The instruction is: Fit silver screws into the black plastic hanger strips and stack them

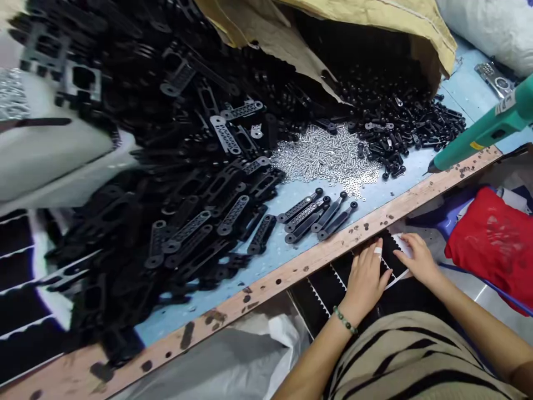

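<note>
My left hand [366, 278] and my right hand [416, 256] are both down in a black box with white dividers [328, 286], just below the wooden edge of the table [291, 272]. The fingers of both hands point into the box, curled over black parts there. What they grip, if anything, is hidden. A green bead bracelet sits on the left wrist, and one left finger wears a white plaster. On the blue table top, just above the hands, lie several black perforated arms [316, 214] in a row.
A big heap of black plastic arms [187, 183] covers the left of the table. A pile of small silver screws [325, 155] and small black pins [400, 128] spills from a tan sack [375, 16]. A green electric screwdriver [487, 133] hangs at right. A red cloth [491, 239] lies beside the table.
</note>
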{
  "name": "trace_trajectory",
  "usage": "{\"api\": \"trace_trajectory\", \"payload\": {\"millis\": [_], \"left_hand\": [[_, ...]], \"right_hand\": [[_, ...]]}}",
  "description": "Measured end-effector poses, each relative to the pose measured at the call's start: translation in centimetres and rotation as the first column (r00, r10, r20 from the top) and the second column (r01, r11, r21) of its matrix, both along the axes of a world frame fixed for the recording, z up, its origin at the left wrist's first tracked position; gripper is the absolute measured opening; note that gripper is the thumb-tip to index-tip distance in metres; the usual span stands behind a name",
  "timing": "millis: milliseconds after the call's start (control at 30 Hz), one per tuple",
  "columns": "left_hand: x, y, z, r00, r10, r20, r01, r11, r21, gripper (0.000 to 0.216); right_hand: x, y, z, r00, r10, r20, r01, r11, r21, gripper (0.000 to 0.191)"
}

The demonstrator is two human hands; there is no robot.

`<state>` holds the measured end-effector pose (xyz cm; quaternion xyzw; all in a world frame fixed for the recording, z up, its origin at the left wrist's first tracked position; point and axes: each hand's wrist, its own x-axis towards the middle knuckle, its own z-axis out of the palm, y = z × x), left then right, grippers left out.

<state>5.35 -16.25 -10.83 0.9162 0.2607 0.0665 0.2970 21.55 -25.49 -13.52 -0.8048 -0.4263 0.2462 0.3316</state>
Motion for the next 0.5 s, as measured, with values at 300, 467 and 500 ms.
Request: {"api": "trace_trajectory", "payload": {"millis": [300,467,500], "left_hand": [[-1.1,-0.8,-0.6,0.974,-0.180,-0.137,0.181,0.983,-0.003,0.098],[-1.0,-1.2,-0.8,0.963,-0.254,0.090,0.249,0.967,0.060,0.057],[-0.8,-1.3,-0.8,0.957,-0.255,0.139,0.247,0.966,0.071,0.049]], "right_hand": [[0.5,-4.0,-3.0,0.984,-0.084,-0.155,0.082,0.996,-0.016,0.049],[0.9,-4.1,-1.1,0.968,-0.178,-0.177,0.197,0.975,0.100,0.032],[0.9,-3.8,-0.4,0.968,-0.187,-0.165,0.209,0.969,0.128,0.030]]}}
